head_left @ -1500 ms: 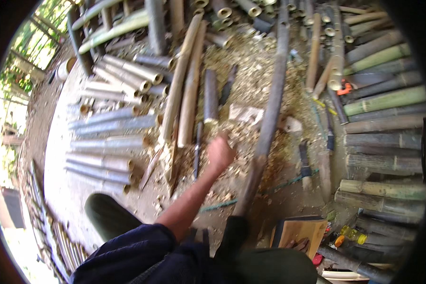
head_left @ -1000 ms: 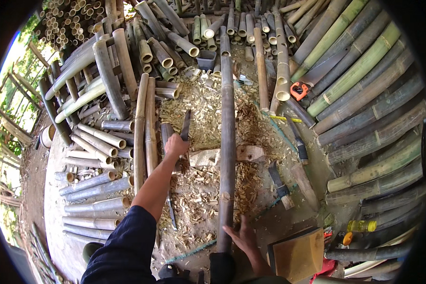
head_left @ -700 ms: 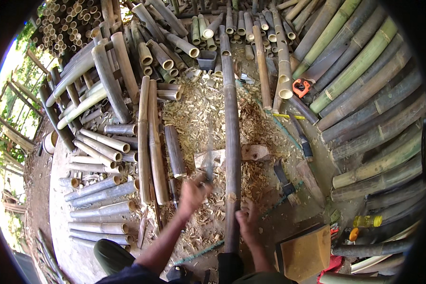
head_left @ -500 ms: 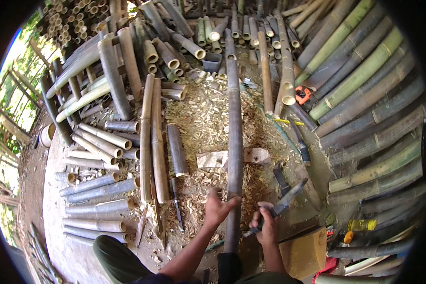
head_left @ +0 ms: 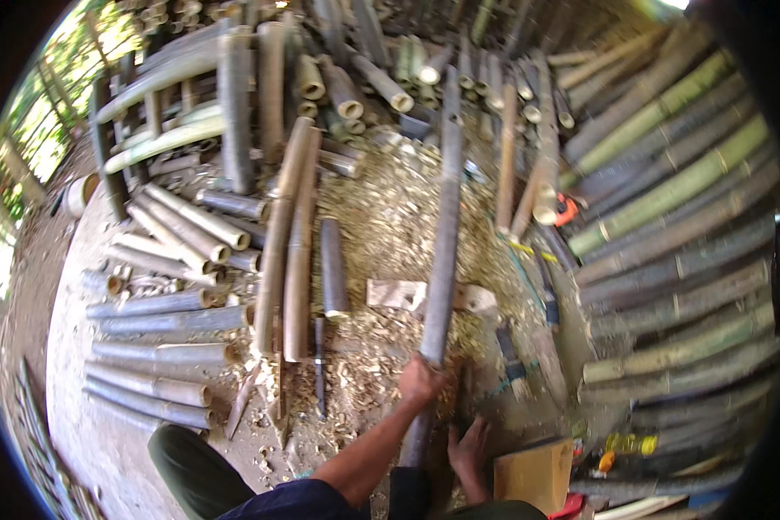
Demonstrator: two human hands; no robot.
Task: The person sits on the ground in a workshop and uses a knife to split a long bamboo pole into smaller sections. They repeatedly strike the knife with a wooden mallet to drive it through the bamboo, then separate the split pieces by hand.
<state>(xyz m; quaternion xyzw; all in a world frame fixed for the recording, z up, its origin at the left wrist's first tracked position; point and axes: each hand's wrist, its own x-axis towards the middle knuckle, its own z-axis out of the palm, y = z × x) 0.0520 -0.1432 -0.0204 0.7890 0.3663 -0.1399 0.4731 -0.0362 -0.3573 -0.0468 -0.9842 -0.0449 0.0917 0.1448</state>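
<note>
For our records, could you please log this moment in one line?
left grip: around bamboo pole; right grip: beside pole, contents unclear; wood chips: nearby

Pale floor — wood chips strewn across middle — bamboo lengths lying at left.

There's the bamboo pole, long, round and dark grey-brown, a pale spot near its upper end, slanting slightly from upper centre down to lower centre!

left grip on dark bamboo pole; right grip near lower end
</note>
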